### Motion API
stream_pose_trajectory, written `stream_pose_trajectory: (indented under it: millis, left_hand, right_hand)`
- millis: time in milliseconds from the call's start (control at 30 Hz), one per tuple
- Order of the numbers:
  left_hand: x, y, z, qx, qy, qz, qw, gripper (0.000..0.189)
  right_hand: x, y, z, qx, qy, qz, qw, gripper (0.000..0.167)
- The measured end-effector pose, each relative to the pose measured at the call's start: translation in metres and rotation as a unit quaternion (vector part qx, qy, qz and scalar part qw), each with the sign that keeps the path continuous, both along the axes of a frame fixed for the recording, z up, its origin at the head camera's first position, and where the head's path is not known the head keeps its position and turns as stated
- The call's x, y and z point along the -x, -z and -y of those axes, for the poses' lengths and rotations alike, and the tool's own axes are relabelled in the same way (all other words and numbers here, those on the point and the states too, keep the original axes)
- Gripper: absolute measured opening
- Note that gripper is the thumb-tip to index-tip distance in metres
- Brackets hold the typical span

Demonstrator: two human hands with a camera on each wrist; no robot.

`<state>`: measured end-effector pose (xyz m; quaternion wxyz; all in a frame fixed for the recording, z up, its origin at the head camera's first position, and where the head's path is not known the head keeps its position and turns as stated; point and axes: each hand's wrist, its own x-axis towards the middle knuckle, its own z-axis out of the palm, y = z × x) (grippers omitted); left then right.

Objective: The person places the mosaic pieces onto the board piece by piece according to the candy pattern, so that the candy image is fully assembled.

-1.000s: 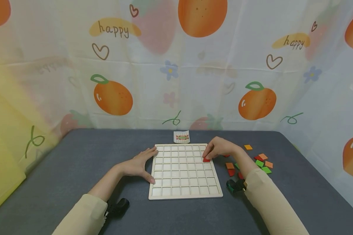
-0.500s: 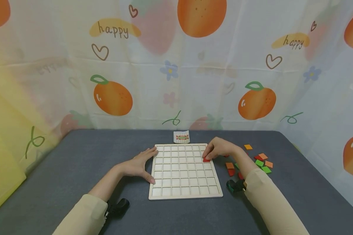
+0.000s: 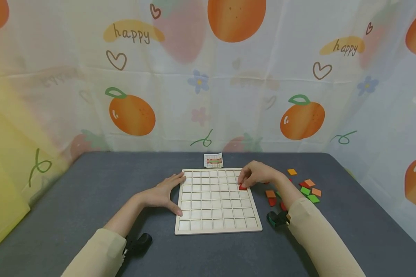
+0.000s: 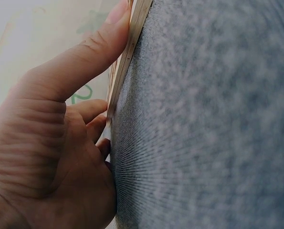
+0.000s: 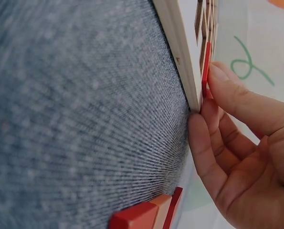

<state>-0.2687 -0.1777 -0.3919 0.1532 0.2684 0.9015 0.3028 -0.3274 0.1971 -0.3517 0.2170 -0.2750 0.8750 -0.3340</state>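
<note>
A pale wooden grid board [image 3: 218,233] with white square cells lies on the table. My left hand [image 3: 161,194] rests along its left edge, thumb and fingers spread; in the left wrist view the thumb [image 4: 91,57] lies over the rim. At the board's right side my right hand [image 3: 258,173] pinches a small red square tile [image 3: 242,187] over a right-column cell. In the right wrist view that red tile [image 5: 206,69] tilts at the board's face, with the thumb [image 5: 242,100] against it and other fingertips at the board's edge.
Several loose orange, red and green tiles, such as a green tile [image 3: 313,198], lie to the board's right, partly behind the right forearm. A small card [image 3: 213,166] with a coloured grid pattern lies behind the board. A patterned cloth [image 3: 180,88] hangs at the table's back edge.
</note>
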Motion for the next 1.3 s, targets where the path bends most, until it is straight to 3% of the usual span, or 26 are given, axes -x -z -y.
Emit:
stream_pose_trajectory:
  millis: [300,767,1100,1300]
  left_hand:
    - [0.001,-0.001,0.000,0.002,-0.002,-0.004,1.0000,0.122]
    - [0.001,-0.001,0.001,-0.001,0.004,-0.006,1.0000,0.121]
    - [0.001,0.000,0.001,-0.003,0.006,-0.004,1.0000,0.121]
    - [0.000,0.001,0.000,-0.007,0.004,0.002,1.0000,0.121]
  right_hand:
    - [-0.002,-0.012,-0.005,-0.004,0.043,0.007,0.9991,0.027]
    - [-0.001,-0.034,-0.052,0.014,0.113,-0.024,0.9933,0.044]
    - [0.001,-0.026,-0.082,-0.011,0.152,-0.054,0.9868,0.044]
    - [0.001,-0.019,-0.099,-0.028,0.181,-0.044,0.9821,0.046]
